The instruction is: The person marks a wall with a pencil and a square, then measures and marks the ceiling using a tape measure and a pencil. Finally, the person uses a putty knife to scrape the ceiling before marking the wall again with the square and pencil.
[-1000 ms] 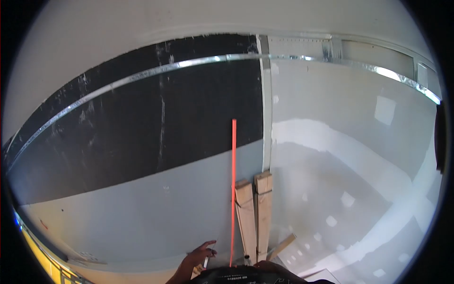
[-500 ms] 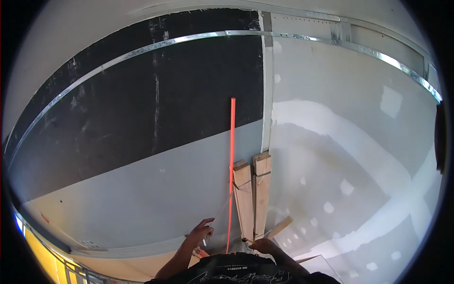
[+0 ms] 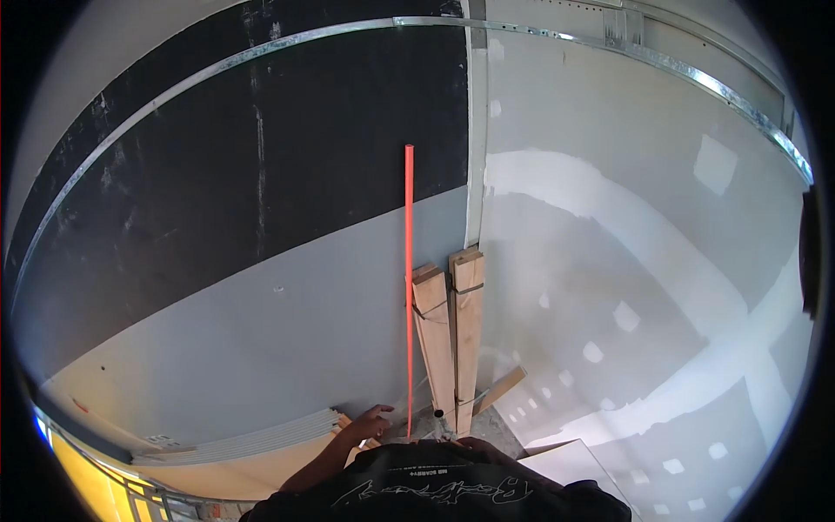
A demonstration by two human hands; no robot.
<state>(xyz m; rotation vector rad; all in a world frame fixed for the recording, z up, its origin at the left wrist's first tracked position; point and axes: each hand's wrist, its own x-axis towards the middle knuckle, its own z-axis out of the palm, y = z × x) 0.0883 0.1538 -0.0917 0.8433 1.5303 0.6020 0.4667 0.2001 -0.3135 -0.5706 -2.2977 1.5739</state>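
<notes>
My left hand (image 3: 372, 424) is low in the view, left of an upright orange pole (image 3: 409, 261). Its index finger points outward and the other fingers curl round something too small to make out; a thin pale line runs from near it toward the pole. Only the back of my right hand (image 3: 472, 444) shows above the dark shirt, its fingers hidden. Just beyond it are a small dark round thing (image 3: 438, 413) and the feet of two strapped timber bundles, the left one (image 3: 436, 339) and the right one (image 3: 467, 331), both leaning on the wall.
A short board (image 3: 500, 390) leans right of the bundles. Stacked panels (image 3: 252, 444) lie along the wall at lower left. A pale panel edge (image 3: 574, 452) stands at lower right. A metal track (image 3: 304, 36) crosses the wall high up.
The view has tilted down, so the wall, pole and timber appear higher and slightly further left. My right hand has drawn back toward the shirt and shows less.
</notes>
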